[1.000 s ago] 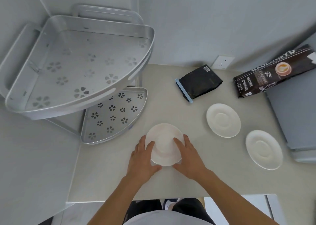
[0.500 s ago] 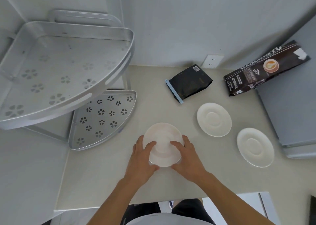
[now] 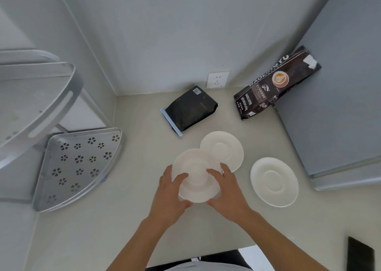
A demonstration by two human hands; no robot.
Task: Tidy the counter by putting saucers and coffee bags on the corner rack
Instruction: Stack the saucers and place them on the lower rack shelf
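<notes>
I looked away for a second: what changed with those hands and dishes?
Both hands (left, right) kept their grip on the saucer and carried it right, so it now overlaps the middle saucer. The far saucer, both coffee bags and the rack stayed put.

three saucers (image 3: 195, 174) (image 3: 224, 149) (image 3: 274, 181), two coffee bags (image 3: 190, 108) (image 3: 274, 85)

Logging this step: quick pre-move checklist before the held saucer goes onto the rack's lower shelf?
1. Both hands on the held saucer: left hand and right hand grip opposite edges: ok.
2. Saucer lifted off the counter: cannot tell.
3. Clear of the neighbouring saucer: overlaps it in view, contact unclear: cannot tell.
4. Lower shelf free: ok.
5. Upper shelf overhangs lower shelf, tight entry: not ok.
</notes>
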